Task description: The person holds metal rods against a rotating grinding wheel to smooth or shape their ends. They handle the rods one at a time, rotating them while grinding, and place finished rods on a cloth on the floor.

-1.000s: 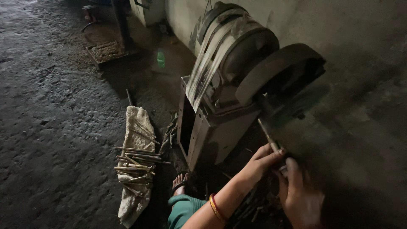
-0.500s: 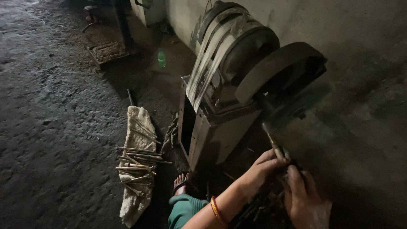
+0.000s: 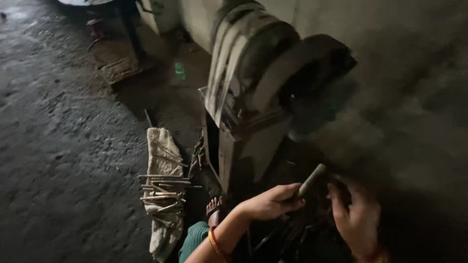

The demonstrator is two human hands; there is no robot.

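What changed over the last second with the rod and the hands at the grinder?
The left hand has pulled the metal rod back and down, away from the grinding wheel it reached toward a second ago. The right hand stayed beside it, low. The machine and the cloth with sticks did not move.

no labels, signs or screens show. the only package-like things are a small green bottle (image 3: 180,70) lying on the dark floor far back, left of the grinding machine, and a pale cloth sack (image 3: 163,195) spread flat on the floor at lower left, with thin rods lying across it.
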